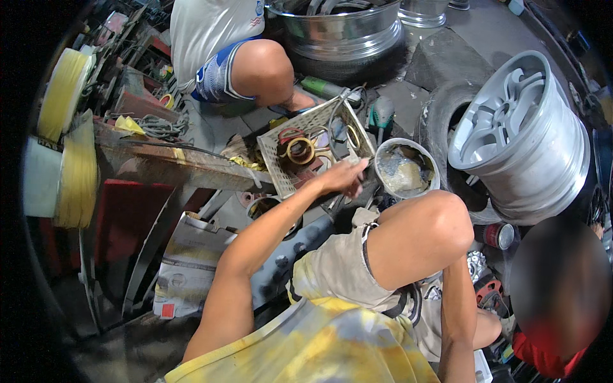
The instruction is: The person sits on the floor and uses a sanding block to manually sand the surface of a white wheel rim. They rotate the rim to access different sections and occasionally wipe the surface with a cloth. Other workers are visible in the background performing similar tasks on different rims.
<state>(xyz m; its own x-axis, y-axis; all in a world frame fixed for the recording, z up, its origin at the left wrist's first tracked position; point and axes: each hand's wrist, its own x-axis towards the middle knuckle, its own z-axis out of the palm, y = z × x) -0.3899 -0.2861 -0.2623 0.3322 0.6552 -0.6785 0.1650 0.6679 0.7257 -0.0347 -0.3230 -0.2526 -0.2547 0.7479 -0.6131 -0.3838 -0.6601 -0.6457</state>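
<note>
My left hand (345,177) reaches over the near right side of a cream plastic crate (273,167). Its fingers look loosely bent and apart, with nothing plainly held; slight blur softens them. Inside the crate are tape rolls, among them a tan one (300,151), and other small items. A pale scrap (352,155) shows just beyond my fingers. To the right of this hand stands a white bucket (381,167) holding a cloudy plastic bag and grey residue. My right forearm (456,313) runs up behind my raised knee, which hides the hand.
A silver alloy wheel (543,172) leans against a tire (440,115) at right. Another rim (341,38) sits at the back. A green-and-black tool (381,113) lies beside the bucket. One person (262,70) sits ahead; another (562,293) is at right. Yellow spools (76,185) stand left.
</note>
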